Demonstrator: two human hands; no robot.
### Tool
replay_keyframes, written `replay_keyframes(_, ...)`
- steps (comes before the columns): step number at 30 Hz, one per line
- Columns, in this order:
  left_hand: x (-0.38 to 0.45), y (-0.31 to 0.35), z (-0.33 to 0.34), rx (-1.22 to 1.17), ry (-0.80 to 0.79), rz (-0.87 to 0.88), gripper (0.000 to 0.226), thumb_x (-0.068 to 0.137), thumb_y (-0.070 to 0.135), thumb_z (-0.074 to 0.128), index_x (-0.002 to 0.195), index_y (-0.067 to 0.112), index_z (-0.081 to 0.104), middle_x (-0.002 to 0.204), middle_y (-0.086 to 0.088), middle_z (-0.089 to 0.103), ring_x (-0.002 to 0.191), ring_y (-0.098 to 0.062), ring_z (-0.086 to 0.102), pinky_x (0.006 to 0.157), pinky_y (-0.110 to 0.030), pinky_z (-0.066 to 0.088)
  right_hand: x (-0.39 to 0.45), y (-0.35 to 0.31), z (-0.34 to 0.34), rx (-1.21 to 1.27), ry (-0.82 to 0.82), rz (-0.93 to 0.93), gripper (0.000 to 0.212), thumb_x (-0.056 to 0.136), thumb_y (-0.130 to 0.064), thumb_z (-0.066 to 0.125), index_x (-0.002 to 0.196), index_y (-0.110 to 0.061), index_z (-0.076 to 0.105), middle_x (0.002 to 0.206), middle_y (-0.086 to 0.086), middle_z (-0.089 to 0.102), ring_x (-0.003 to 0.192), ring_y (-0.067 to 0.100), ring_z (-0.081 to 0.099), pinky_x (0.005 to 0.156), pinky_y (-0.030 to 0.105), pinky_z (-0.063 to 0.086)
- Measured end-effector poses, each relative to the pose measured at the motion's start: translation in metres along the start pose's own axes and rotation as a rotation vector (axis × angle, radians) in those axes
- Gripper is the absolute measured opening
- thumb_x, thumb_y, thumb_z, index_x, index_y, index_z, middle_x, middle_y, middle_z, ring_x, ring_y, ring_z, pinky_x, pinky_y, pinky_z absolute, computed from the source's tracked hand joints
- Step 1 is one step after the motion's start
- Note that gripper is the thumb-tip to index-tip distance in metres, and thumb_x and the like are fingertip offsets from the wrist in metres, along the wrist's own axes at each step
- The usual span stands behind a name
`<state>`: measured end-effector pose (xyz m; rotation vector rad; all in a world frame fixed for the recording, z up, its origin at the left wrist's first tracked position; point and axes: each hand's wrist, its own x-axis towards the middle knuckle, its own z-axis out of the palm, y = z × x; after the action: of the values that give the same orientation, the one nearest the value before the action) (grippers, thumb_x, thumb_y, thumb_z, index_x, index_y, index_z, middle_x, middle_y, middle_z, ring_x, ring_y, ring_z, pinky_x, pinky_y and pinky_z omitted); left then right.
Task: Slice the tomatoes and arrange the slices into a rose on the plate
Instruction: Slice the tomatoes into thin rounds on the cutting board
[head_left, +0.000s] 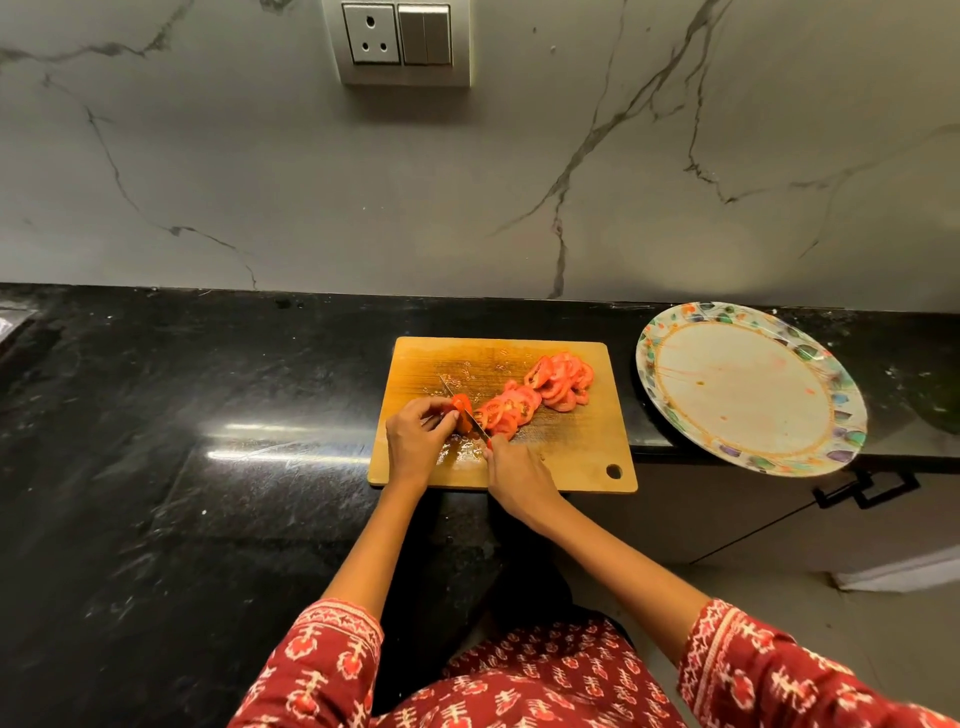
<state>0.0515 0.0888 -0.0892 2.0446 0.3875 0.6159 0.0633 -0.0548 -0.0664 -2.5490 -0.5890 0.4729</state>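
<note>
Left hand (415, 434) pinches the small red tomato end-piece (461, 413); right hand (514, 475) grips the thin red-handled knife (467, 413). Best: fingertips tucked, slices thin and even.

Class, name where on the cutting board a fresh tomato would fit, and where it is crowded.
Free: the cutting board near-right corner, between the tomato slices and the hanging hole. Crowded: the left, where both hands work the knife.

Dim, sharp view; glare streaks the counter (249, 441); edges bow.
</note>
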Motion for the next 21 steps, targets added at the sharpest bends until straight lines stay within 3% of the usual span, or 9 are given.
replay_keyframes(2,-0.001,-0.002,0.001,0.005,-0.012,0.011,0.013,0.074,0.001,0.072,0.087,0.005,0.071,0.089,-0.008,0.069,0.081,-0.011,0.062,0.073,-0.006,0.048,0.005,-0.002,-0.001,-0.001,-0.004,0.011,0.030,0.102,-0.024,0.030,0.111,-0.002,0.048,0.102,0.020,0.062,0.094,0.037,0.058,0.068,0.038,0.038)
replay_keyframes(6,-0.011,-0.008,0.002,-0.046,-0.045,-0.051,0.030,0.071,0.000,0.075,0.099,0.005,0.067,0.099,-0.007,0.064,0.093,-0.013,0.061,0.086,-0.027,0.053,0.007,-0.003,0.001,0.023,-0.010,0.024,0.031,0.102,-0.025,0.030,0.113,-0.002,0.049,0.104,0.020,0.061,0.097,0.036,0.057,0.069,0.036,0.037)
replay_keyframes(11,-0.002,-0.012,-0.005,-0.039,-0.140,-0.175,0.067,0.068,-0.005,0.076,0.129,-0.001,0.048,0.121,-0.007,0.053,0.111,-0.017,0.053,0.094,-0.022,0.043,0.005,-0.001,0.002,0.066,-0.031,0.014,0.028,0.101,-0.024,0.032,0.107,-0.004,0.050,0.101,0.020,0.060,0.095,0.036,0.056,0.069,0.036,0.038)
replay_keyframes(14,0.003,-0.011,-0.003,-0.018,-0.190,-0.159,0.060,0.068,-0.007,0.074,0.124,-0.002,0.053,0.121,-0.016,0.057,0.111,-0.022,0.056,0.092,-0.021,0.043,0.005,-0.002,0.003,0.055,-0.029,0.009,0.028,0.101,-0.024,0.032,0.110,-0.004,0.050,0.102,0.019,0.060,0.096,0.036,0.057,0.070,0.036,0.039)
replay_keyframes(21,0.001,-0.014,0.002,-0.019,-0.159,-0.134,0.053,0.069,-0.005,0.075,0.119,0.002,0.059,0.116,-0.014,0.060,0.103,-0.014,0.056,0.089,-0.021,0.047,0.007,-0.002,0.002,0.064,-0.040,0.011,0.029,0.102,-0.023,0.031,0.110,-0.002,0.049,0.102,0.021,0.061,0.096,0.036,0.057,0.066,0.034,0.034)
